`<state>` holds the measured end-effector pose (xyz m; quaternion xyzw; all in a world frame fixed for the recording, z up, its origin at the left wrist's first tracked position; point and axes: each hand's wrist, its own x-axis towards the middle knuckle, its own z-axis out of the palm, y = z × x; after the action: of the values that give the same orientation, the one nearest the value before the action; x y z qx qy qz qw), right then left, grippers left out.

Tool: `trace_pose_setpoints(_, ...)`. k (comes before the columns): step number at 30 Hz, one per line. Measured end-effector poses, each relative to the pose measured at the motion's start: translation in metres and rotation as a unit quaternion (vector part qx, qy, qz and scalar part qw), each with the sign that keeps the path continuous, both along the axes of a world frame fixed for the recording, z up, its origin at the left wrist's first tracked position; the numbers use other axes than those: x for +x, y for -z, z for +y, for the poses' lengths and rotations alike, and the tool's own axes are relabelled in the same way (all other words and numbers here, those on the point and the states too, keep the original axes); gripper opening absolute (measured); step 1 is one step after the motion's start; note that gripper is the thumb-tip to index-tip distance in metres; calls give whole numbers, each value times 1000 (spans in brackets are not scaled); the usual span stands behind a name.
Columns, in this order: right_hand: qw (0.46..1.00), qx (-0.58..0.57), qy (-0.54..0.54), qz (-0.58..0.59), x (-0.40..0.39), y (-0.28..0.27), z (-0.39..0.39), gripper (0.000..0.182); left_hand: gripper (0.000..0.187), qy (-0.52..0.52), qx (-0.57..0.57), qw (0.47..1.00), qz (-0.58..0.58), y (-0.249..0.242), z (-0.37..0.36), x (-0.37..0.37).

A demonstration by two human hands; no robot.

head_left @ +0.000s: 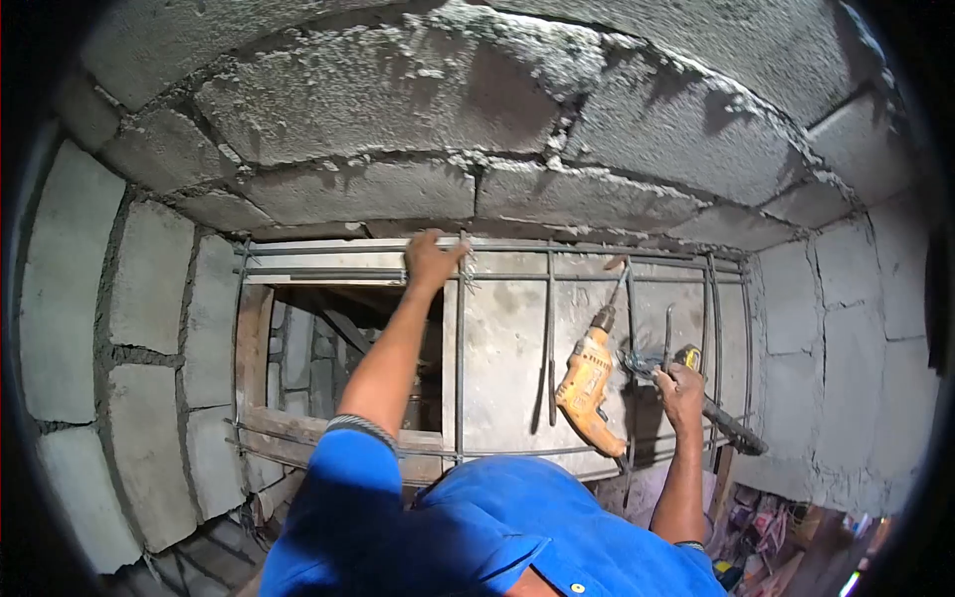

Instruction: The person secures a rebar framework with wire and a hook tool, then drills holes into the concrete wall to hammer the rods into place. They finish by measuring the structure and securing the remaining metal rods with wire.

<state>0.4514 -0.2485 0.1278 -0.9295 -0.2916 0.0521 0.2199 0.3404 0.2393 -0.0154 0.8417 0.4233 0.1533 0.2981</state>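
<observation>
My left hand (433,261) is closed around steel rebar (461,338) near a crossing at the top of the cage. Thin bright wire ends show beside its thumb. My right hand (681,393) has curled fingers, with a thin hooked metal rod (668,333) rising from them. Close to it are a bundle of tie wire (637,365), a yellow-and-black tape measure (688,356) and a dark tool handle (734,428), partly covered by the hand. A yellow power drill (587,388) lies left of that hand, its bit pointing up toward the top bars.
Under the rebar lies a pale board (507,368). Left of it, a wooden-framed opening (343,418) drops to a darker space. Concrete block walls (378,109) enclose the sides and far end. Cluttered items (761,527) lie at the lower right.
</observation>
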Motion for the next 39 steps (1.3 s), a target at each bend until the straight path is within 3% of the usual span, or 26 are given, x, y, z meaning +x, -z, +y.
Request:
trace_pose_setpoints(2, 994, -5, 81, 78, -9, 0, -28, 24, 54, -36, -203, 962, -180, -33, -14, -21)
trace_pose_setpoints(4, 998, 24, 64, 1, -17, 19, -55, 27, 35, 44, -418, 846, -328, -100, -51, -45)
trace_pose_setpoints(6, 992, 46, 108, 51, -26, 21, -60, 26, 25, 195, -498, 765, -359, -181, -106, -69)
trace_pose_setpoints(7, 993, -7, 96, 66, -25, 22, -64, 26, 20, 336, -423, 742, -398, -205, -128, -75)
trace_pose_setpoints(9, 996, -4, 80, 51, -23, 29, -66, 26, 17, 480, -448, 637, -403, -273, -175, -96)
trace_pose_setpoints(11, 997, -10, 68, 36, -19, 41, -64, 27, 19, 616, -381, 516, -457, -335, -215, -101)
trace_pose_setpoints(12, 995, 5, 72, 62, -24, 31, -55, 27, 25, 655, -318, 499, -470, -357, -229, -108)
trace_pose_setpoints(13, 996, 19, 65, 59, -25, 34, -54, 26, 13, 622, -316, 476, -536, -375, -246, -118)
trace_pose_setpoints(14, 996, 35, 64, 53, -26, 35, -55, 26, 17, 695, -213, 482, -489, -383, -250, -117)
trace_pose_setpoints(16, 992, 37, 76, 92, -32, 22, -51, 26, 93, 811, -123, 368, -438, -379, -303, -97)
trace_pose_setpoints(17, 993, 48, 75, 72, -37, 19, -52, 25, 93, 812, -123, 364, -439, -389, -289, -109)
trace_pose_setpoints(19, 992, 51, 93, 71, -34, 28, -69, 25, 48, 727, 13, 545, -417, -418, -237, -138)
trace_pose_setpoints(20, 991, 44, 96, 82, -36, 34, -76, 25, 48, 728, 15, 544, -417, -406, -248, -141)
trace_pose_setpoints(22, 994, 28, 94, 48, -31, 52, -96, 25, 39, 467, 69, 599, -647, -372, -276, -143)
trace_pose_setpoints(23, 991, 47, 112, 62, -35, 43, -97, 25, 28, 541, -20, 641, -545, -374, -251, -162)
trace_pose_setpoints(25, 986, 63, 135, 80, -42, 27, -90, 25, 32, 524, -196, 736, -381, -368, -211, -205)
trace_pose_setpoints(26, 987, 50, 127, 80, -43, 17, -90, 25, 34, 616, -75, 717, -317, -326, -187, -203)
trace_pose_setpoints(27, 989, 38, 118, 82, -45, 14, -91, 25, 34, 602, -102, 638, -469, -295, -168, -192)
trace_pose_setpoints(28, 990, 57, 120, 56, -42, 19, -94, 25, 33, 379, -54, 851, -359, -294, -168, -216)
trace_pose_setpoints(30, 983, 58, 146, 97, -44, 1, -82, 25, 41, 69, -128, 961, -234, -202, -138, -230)
trace_pose_setpoints(31, 982, 69, 147, 96, -45, -2, -76, 26, 40, 2, -37, 994, -101, -139, -121, -249)
trace_pose_setpoints(32, 978, 72, 158, 118, -43, 2, -76, 26, 45, -1, 85, 994, 65, -93, -116, -272)
trace_pose_setpoints(33, 980, 74, 143, 116, -44, -1, -69, 27, 48, 5, 89, 989, 116, -58, -116, -295)
trace_pose_setpoints(35, 983, 70, 127, 117, -47, -2, -60, 27, 49, 3, 80, 990, 114, -7, -127, -325)
trace_pose_setpoints(39, 988, 43, 84, 123, -48, 4, -50, 27, 49, -51, 37, 986, 153, 8, -130, -347)
